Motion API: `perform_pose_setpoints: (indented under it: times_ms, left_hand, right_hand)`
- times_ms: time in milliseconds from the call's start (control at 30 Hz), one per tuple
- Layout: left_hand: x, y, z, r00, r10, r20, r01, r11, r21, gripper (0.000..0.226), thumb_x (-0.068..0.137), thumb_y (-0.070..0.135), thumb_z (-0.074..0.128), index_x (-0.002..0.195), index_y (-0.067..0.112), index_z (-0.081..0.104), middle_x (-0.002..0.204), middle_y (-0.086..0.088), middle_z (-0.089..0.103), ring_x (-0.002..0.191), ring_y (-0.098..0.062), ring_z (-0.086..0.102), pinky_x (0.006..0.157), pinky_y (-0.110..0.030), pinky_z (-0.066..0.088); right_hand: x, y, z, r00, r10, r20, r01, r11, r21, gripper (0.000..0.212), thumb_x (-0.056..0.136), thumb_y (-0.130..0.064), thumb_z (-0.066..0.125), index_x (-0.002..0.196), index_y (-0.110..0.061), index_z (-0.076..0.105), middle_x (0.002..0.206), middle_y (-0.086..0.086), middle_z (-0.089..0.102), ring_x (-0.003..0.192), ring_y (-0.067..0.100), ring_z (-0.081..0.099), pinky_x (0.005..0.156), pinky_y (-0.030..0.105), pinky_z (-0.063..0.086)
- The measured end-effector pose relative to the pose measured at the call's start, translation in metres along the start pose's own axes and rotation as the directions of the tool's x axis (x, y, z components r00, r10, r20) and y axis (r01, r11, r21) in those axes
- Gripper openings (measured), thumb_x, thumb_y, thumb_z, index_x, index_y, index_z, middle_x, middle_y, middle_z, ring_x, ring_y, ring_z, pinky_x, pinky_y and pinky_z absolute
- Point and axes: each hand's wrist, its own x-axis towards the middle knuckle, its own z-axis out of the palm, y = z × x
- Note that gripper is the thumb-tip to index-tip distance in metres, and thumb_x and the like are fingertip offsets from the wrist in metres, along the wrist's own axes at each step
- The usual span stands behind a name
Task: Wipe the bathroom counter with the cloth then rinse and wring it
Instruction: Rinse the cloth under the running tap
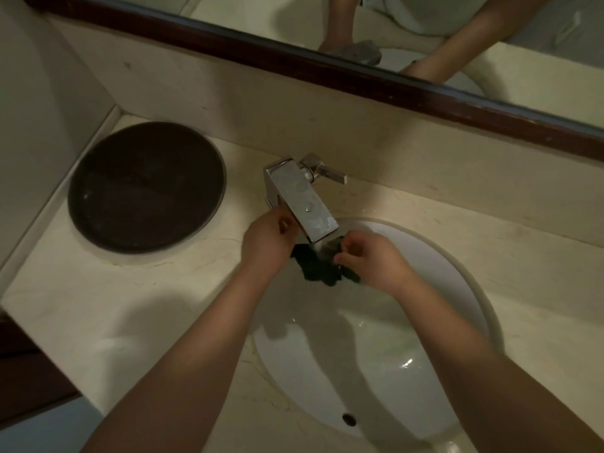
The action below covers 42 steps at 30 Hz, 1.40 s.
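A dark, wet cloth [315, 268] hangs bunched under the spout of the chrome faucet [302, 199], over the back of the white oval sink [451, 266]. My left hand [266, 245] grips its left edge and my right hand [372, 256] pinches its right edge. Water appears to run from the spout onto the cloth. The cream marble counter [108, 308] surrounds the sink. Part of the cloth is hidden behind my fingers and the spout.
A round dark tray [147, 188] lies on the counter to the left of the faucet. The faucet's handle [327, 171] points right. A dark-framed mirror [359, 76] runs along the wall behind. The counter's left edge drops off at the lower left.
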Motion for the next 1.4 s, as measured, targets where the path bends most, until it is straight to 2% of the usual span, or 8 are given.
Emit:
perform_pose_setpoints:
  times_ms: [300, 500, 667, 800, 1000, 1100, 1233, 1400]
  left_hand:
    - [-0.029, 0.0, 0.023, 0.93, 0.204, 0.305, -0.091, 0.933, -0.347, 0.037, 0.076, 0.02, 0.074, 0.102, 0.042, 0.059, 0.097, 0.012, 0.068, 0.092, 0.002, 0.065, 0.077, -0.019, 0.053]
    - [-0.019, 0.008, 0.033, 0.931, -0.006, 0.364, 0.238, 0.769, -0.593, 0.035, 0.077, 0.004, 0.074, 0.111, 0.011, 0.066, 0.088, -0.004, 0.069, 0.074, -0.012, 0.065, 0.057, -0.014, 0.048]
    - [-0.013, -0.008, 0.038, 0.89, -0.21, 0.403, 0.455, 0.436, -0.776, 0.017, 0.092, 0.019, 0.057, 0.102, 0.026, 0.069, 0.084, 0.007, 0.073, 0.066, -0.007, 0.067, 0.057, -0.025, 0.043]
    - [-0.009, 0.001, 0.037, 0.922, -0.163, 0.352, 0.382, 0.547, -0.745, 0.019, 0.098, 0.018, 0.053, 0.098, 0.028, 0.07, 0.089, 0.01, 0.077, 0.085, -0.01, 0.073, 0.068, -0.024, 0.057]
    - [-0.016, -0.006, 0.035, 0.985, -0.111, 0.131, 0.154, 0.908, -0.389, 0.011, 0.085, 0.049, 0.056, 0.083, 0.06, 0.059, 0.104, 0.012, 0.063, 0.086, 0.004, 0.06, 0.077, -0.028, 0.052]
    - [-0.021, -0.003, 0.033, 0.989, -0.147, 0.031, 0.149, 0.923, -0.356, 0.009, 0.086, 0.046, 0.055, 0.09, 0.04, 0.061, 0.105, 0.007, 0.061, 0.085, 0.004, 0.057, 0.066, -0.015, 0.043]
    - [-0.022, 0.004, 0.033, 0.962, -0.201, 0.183, 0.27, 0.781, -0.563, 0.026, 0.081, 0.053, 0.058, 0.101, 0.039, 0.069, 0.103, 0.009, 0.073, 0.1, -0.015, 0.068, 0.092, -0.044, 0.053]
    - [-0.023, 0.009, 0.031, 0.978, -0.082, 0.192, 0.161, 0.883, -0.441, 0.021, 0.079, 0.044, 0.059, 0.099, 0.047, 0.068, 0.095, 0.017, 0.074, 0.09, -0.01, 0.072, 0.084, -0.044, 0.058]
  right_hand:
    - [-0.003, -0.024, -0.009, 0.996, -0.069, -0.06, 0.088, 0.909, 0.407, 0.017, 0.087, -0.01, 0.067, 0.072, -0.016, 0.061, 0.067, 0.0, 0.063, 0.059, 0.006, 0.056, 0.059, 0.018, 0.045]
    - [0.002, 0.004, 0.008, 0.994, 0.05, 0.101, -0.108, 0.179, 0.978, 0.007, 0.088, -0.013, 0.058, 0.09, -0.008, 0.054, 0.09, 0.016, 0.06, 0.083, 0.024, 0.056, 0.072, 0.026, 0.053]
    - [0.012, 0.028, 0.024, 0.971, 0.191, 0.143, -0.152, 0.037, 0.988, 0.027, 0.09, -0.021, 0.05, 0.114, -0.009, 0.052, 0.093, 0.009, 0.068, 0.103, 0.025, 0.063, 0.078, 0.031, 0.056]
    - [0.017, 0.028, 0.035, 0.925, 0.347, 0.154, -0.203, 0.107, 0.973, 0.036, 0.099, -0.022, 0.041, 0.129, -0.006, 0.054, 0.124, 0.014, 0.065, 0.115, 0.029, 0.063, 0.086, 0.038, 0.054]
    - [0.014, 0.022, 0.033, 0.833, 0.51, -0.214, -0.124, 0.549, 0.826, 0.016, 0.1, -0.022, 0.049, 0.095, -0.011, 0.06, 0.076, 0.005, 0.057, 0.061, 0.007, 0.052, 0.056, 0.025, 0.039]
    - [0.009, 0.022, 0.03, 0.8, 0.542, -0.257, -0.129, 0.574, 0.809, 0.019, 0.098, -0.026, 0.051, 0.091, -0.011, 0.06, 0.078, 0.005, 0.06, 0.07, 0.014, 0.058, 0.061, 0.024, 0.047]
    - [0.003, 0.021, 0.037, 0.864, 0.401, -0.305, -0.154, 0.786, 0.598, 0.017, 0.093, -0.029, 0.058, 0.085, -0.014, 0.056, 0.083, 0.005, 0.062, 0.078, 0.02, 0.06, 0.076, 0.042, 0.052]
    - [-0.005, 0.005, 0.052, 0.968, 0.07, -0.241, 0.015, 0.942, 0.335, 0.022, 0.075, -0.033, 0.067, 0.09, -0.019, 0.06, 0.092, -0.002, 0.065, 0.083, 0.006, 0.063, 0.066, 0.019, 0.049]
